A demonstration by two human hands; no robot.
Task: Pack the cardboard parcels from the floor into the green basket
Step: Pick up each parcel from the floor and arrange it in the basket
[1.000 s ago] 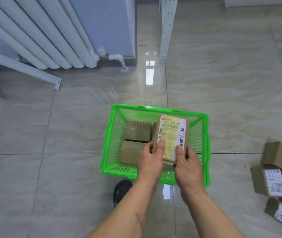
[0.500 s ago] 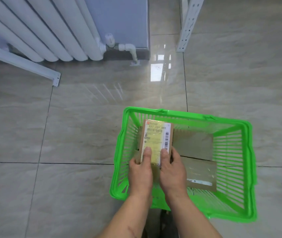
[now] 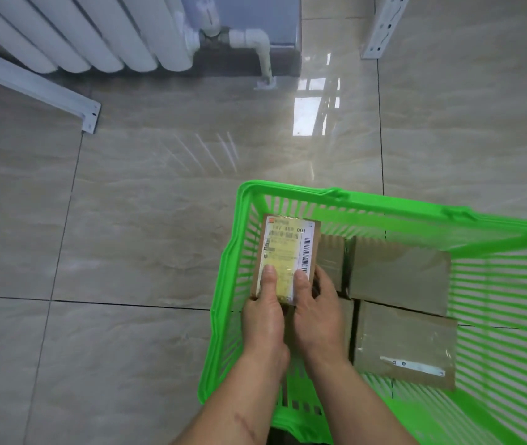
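Observation:
The green basket (image 3: 291, 191) stands on the tiled floor at the lower right. Both hands hold a cardboard parcel with a white and yellow label (image 3: 286, 252) inside the basket's left end, close to the left wall. My left hand (image 3: 263, 311) grips its near left edge with the thumb on the label. My right hand (image 3: 315, 308) grips the near right edge the same way. Two plain parcels lie in the basket to the right: one at the back (image 3: 397, 274), one in front with clear tape (image 3: 406, 346). Another brown parcel (image 3: 331, 258) shows just behind my right hand.
A white radiator (image 3: 95, 33) with a pipe and valve (image 3: 242, 40) lines the wall at top left. A white metal rail (image 3: 34, 86) ends on the floor at left, and a white shelf post (image 3: 381, 27) stands at top right. Open tiled floor lies left of the basket.
The view has closed in on the basket and swung left, so the loose parcels on the floor have left the frame. Both hands have lowered the labelled parcel into the basket's left end.

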